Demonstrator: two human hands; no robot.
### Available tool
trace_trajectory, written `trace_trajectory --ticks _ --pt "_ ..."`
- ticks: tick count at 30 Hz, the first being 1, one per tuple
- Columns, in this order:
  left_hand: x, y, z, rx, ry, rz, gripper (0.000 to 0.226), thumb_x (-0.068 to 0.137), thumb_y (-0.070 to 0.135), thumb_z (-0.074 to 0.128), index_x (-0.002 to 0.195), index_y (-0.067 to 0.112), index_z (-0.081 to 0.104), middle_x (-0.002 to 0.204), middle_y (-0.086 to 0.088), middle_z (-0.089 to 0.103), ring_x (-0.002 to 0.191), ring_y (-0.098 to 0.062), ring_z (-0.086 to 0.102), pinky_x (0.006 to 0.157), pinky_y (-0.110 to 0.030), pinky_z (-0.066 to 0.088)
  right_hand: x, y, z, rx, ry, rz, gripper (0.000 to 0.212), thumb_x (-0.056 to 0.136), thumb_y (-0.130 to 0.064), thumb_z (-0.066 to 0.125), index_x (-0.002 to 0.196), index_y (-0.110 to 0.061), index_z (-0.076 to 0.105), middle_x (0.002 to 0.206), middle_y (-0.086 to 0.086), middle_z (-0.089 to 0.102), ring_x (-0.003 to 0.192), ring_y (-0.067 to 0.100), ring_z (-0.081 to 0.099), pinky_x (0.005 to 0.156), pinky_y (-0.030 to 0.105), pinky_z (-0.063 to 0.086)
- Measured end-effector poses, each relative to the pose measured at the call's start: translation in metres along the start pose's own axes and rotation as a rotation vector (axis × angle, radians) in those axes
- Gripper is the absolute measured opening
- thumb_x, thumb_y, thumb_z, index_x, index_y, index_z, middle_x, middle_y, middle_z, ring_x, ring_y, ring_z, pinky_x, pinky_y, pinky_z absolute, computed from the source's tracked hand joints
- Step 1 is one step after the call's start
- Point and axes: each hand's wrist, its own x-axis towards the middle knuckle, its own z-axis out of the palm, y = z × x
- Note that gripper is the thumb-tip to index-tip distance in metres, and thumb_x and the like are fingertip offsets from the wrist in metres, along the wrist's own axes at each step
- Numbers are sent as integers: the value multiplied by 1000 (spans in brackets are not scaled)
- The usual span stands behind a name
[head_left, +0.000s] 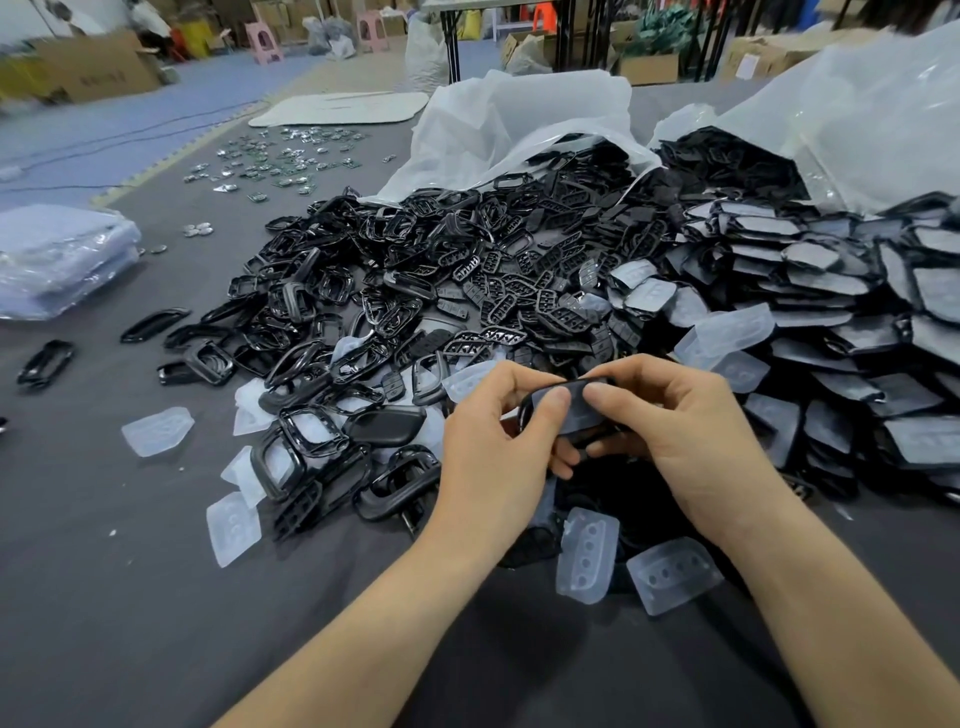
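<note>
My left hand (498, 436) and my right hand (675, 415) together hold a black plastic key-fob frame (576, 410) with a translucent rubber pad set in it. Both thumbs press on the pad from above while the fingers curl under the frame. Behind the hands spreads a large heap of black frames (374, 312) and black button grids (530, 296). Loose translucent pads lie around, one at the left (157, 430) and two just below my hands (587, 556) (672, 571).
Stacked assembled black pieces with pads (831, 322) fill the right side. Clear plastic bags (519, 124) (857, 114) spill parts at the back. A wrapped bundle (57, 260) lies far left; small shiny metal pieces (275, 161) are scattered beyond. Everything rests on a grey cloth (130, 597).
</note>
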Motion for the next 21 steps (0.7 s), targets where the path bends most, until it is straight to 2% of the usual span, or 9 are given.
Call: trace_trajectory --ticks 6,12,21 --pt "-1 6 1 -174 -19 -91 11 96 1 50 92 1 61 62 2 60 48 -12 56 48 -21 46 -1 -2 1 91 -11 9 10 85 -1 62 80 -9 67 68 8 66 59 16 65 55 20 53" --pt "-1 9 0 -229 -3 -142 17 96 0 48 87 8 61 64 -4 56 48 -13 52 48 -22 45 -2 -3 4 104 -17 -6 12 85 1 62 79 -9 66 75 15 62 66 16 66 58 21 54" --pt "-1 10 -1 -245 31 -155 16 94 -2 49 85 4 61 63 -12 54 45 -14 50 43 -21 42 -3 -4 6 117 -29 5 8 85 0 61 82 -5 66 69 6 65 62 15 67 57 20 54"
